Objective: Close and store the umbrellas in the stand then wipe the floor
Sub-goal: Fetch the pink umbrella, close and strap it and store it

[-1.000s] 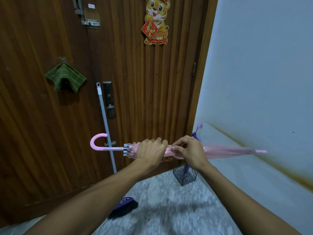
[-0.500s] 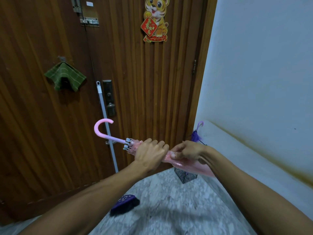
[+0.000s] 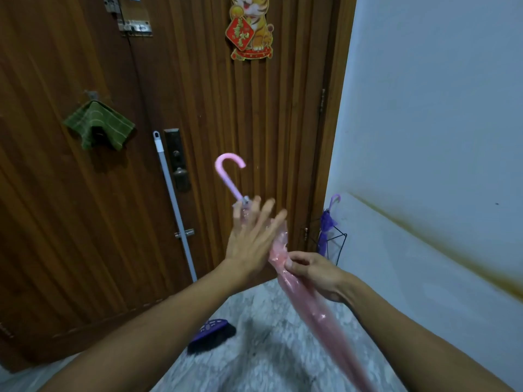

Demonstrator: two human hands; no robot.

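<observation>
Stand [image 3: 338, 244] cornered (purple umbrella [image 3: 327, 222] inside), door-wall.

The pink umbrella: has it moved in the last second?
Yes. The pink umbrella has swung from level to steeply tilted; its hooked handle rose rightward, nearer the door lock plate.

Tiger decoration [image 3: 250, 28] on wooden door [image 3: 70, 193]

pink umbrella [image 3: 308, 304]: thin, glossy, see-through plastic canopy, crinkled; its hooked handle was smooth matt plastic.
purple umbrella [image 3: 327, 222]: looked like translucent plastic too.
stand [image 3: 339, 244]: thin black wire.
door [image 3: 212, 123]: dark brown wood, ribbed, with a low sheen.
latch [image 3: 135, 26]: dull metal.
cloth [image 3: 97, 125]: green woven fabric, matt.
floor [image 3: 268, 349]: grey speckled stone, smooth.
wall [image 3: 438, 123]: matt paint, stained.
</observation>
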